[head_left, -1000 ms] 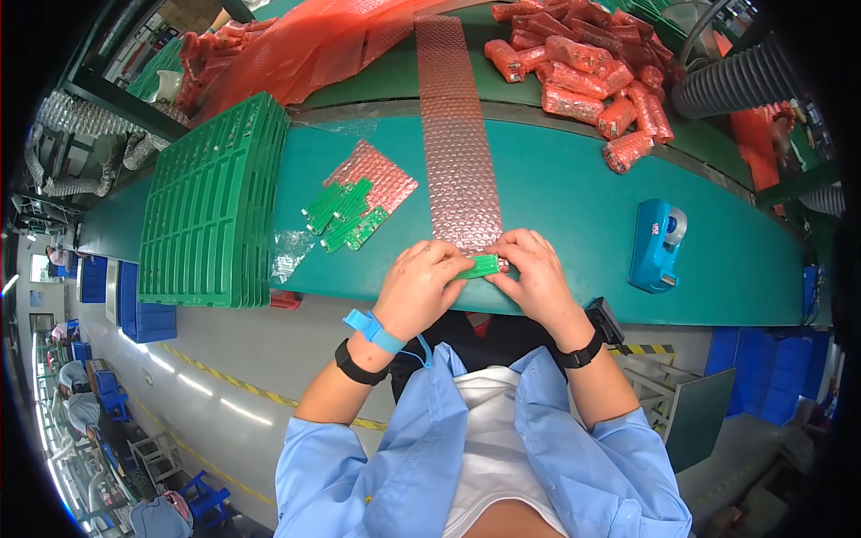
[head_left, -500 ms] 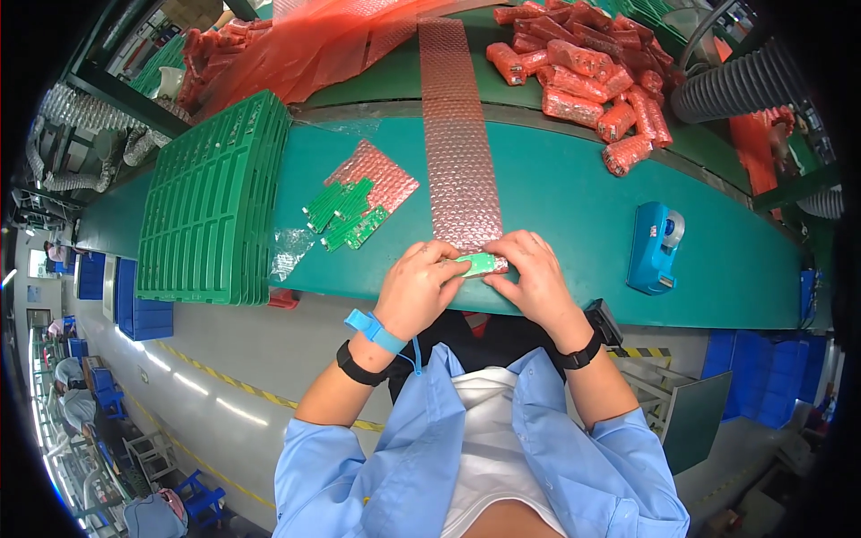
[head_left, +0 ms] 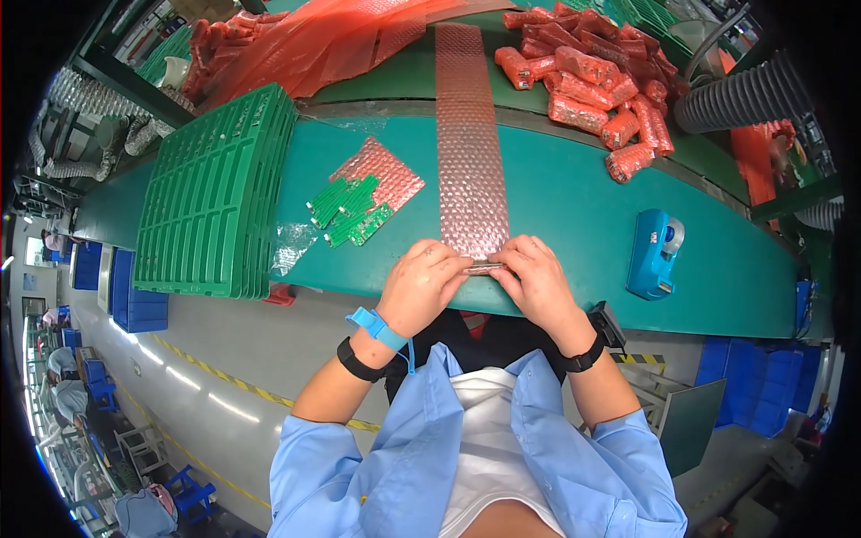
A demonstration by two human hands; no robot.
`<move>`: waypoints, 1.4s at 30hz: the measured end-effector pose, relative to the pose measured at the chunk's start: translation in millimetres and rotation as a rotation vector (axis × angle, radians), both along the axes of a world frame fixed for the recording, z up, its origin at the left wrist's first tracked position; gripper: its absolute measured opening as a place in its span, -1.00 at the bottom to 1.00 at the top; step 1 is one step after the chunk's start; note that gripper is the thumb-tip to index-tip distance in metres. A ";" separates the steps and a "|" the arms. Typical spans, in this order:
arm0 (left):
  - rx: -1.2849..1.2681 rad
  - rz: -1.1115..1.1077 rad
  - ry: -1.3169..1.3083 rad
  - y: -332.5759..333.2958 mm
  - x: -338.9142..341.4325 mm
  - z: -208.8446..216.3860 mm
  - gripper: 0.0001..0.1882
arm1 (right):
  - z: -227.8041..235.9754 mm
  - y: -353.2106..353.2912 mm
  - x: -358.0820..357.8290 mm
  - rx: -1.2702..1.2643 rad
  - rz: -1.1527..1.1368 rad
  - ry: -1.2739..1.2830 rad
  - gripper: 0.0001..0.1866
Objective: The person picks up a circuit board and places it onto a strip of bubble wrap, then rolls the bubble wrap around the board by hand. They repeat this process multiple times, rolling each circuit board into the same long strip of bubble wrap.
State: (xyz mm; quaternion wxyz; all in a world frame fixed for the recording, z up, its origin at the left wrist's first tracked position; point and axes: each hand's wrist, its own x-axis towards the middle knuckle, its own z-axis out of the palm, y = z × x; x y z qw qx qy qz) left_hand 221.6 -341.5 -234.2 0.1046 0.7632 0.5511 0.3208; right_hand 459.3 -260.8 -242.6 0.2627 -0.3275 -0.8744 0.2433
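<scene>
A long strip of pinkish bubble wrap point(head_left: 469, 134) runs across the green work surface toward me. At its near end, my left hand point(head_left: 423, 282) and my right hand point(head_left: 540, 280) pinch opposite ends of a thin circuit board point(head_left: 482, 267). The board is tilted almost edge-on against the wrap; how far the wrap goes round it is hidden by my fingers. Left of the strip, several loose green circuit boards point(head_left: 345, 208) lie partly over a square red bubble-wrap sheet point(head_left: 399, 179).
Stacked green trays point(head_left: 215, 197) stand at the left. A blue tape dispenser point(head_left: 653, 255) sits at the right. Red-wrapped bundles point(head_left: 583, 85) are heaped at the far right, near a grey ribbed hose point(head_left: 740, 97). Red sheeting point(head_left: 341, 54) covers the far left.
The circuit board has turned from showing its green face to standing nearly edge-on between my fingers. Both hands stay at the strip's near end.
</scene>
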 end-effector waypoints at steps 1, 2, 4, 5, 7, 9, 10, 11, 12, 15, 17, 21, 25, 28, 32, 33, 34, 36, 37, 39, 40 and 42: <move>-0.005 -0.008 -0.017 -0.3 -1.6 0.4 -0.75 | 2.8 -2.8 -0.5 -0.037 -0.007 0.017 -0.77; -0.005 -0.008 -0.020 -0.4 -2.9 0.3 -0.75 | 4.8 -4.0 -0.4 -0.074 -0.016 0.031 -0.80; -0.103 -0.002 -0.068 -1.0 -7.1 2.6 -0.75 | 9.3 -3.1 -2.5 -0.100 -0.026 0.016 -0.82; -0.153 0.001 -0.091 -0.7 -8.0 3.4 -0.75 | 11.2 -2.2 -4.1 -0.126 -0.036 0.003 -0.84; -0.145 0.027 -0.096 1.5 -6.1 3.5 -0.76 | 11.8 -0.6 -6.5 -0.152 -0.046 -0.010 -0.85; -0.127 0.080 -0.104 4.1 -3.2 3.2 -0.78 | 11.1 0.9 -8.2 -0.160 -0.089 0.011 -0.85; -0.128 0.081 -0.104 5.6 -2.2 3.2 -0.78 | 10.5 1.3 -9.0 -0.164 -0.110 0.021 -0.85; -0.146 0.100 -0.111 7.2 -1.4 3.2 -0.80 | 8.4 1.2 -10.0 -0.165 -0.110 0.021 -0.85; -0.163 0.117 -0.117 9.2 -0.7 3.0 -0.81 | 4.5 0.8 -11.2 -0.150 -0.134 0.007 -0.83; -0.184 0.142 -0.118 16.8 2.0 1.4 -0.82 | -3.2 0.8 -13.0 -0.119 -0.184 -0.022 -0.79; -0.189 0.164 -0.103 20.9 3.1 0.7 -0.83 | -4.9 3.2 -14.0 -0.144 -0.184 0.037 -0.74; -0.249 0.182 -0.067 22.7 1.0 3.9 -0.82 | -5.5 2.5 -9.7 -0.089 -0.122 0.034 -0.68; -0.226 0.175 -0.112 20.4 -12.7 15.2 -0.83 | 0.7 2.6 -16.3 -0.089 -0.089 0.030 -0.63; -0.100 0.281 -0.097 17.9 -47.9 26.5 -0.82 | 9.3 1.8 -17.6 -0.115 -0.096 0.028 -0.61; 0.000 0.477 0.094 17.9 -101.1 40.3 -0.79 | 21.5 -3.1 -12.4 -0.145 -0.122 0.000 -0.59; 0.018 0.545 0.178 18.6 -109.3 40.5 -0.77 | 23.3 -3.9 -10.3 -0.159 -0.128 -0.007 -0.59; 0.019 0.547 0.181 19.9 -115.2 39.1 -0.77 | 23.9 -4.1 -9.0 -0.173 -0.137 -0.014 -0.59; 0.007 0.567 0.248 23.2 -123.4 33.7 -0.75 | 24.7 -4.9 -7.9 -0.178 -0.139 -0.011 -0.58; 0.001 0.573 0.279 25.5 -123.4 30.1 -0.74 | 24.0 -4.9 -6.1 -0.183 -0.145 -0.012 -0.58; -0.023 0.570 0.290 29.2 -120.5 21.2 -0.73 | 21.5 -3.8 -1.8 -0.189 -0.156 -0.016 -0.57; -0.046 0.572 0.303 30.8 -118.6 16.6 -0.73 | 19.0 -2.6 0.3 -0.180 -0.154 -0.013 -0.58; -0.071 0.567 0.313 34.8 -112.4 14.4 -0.72 | 13.4 0.5 4.5 -0.164 -0.153 -0.006 -0.58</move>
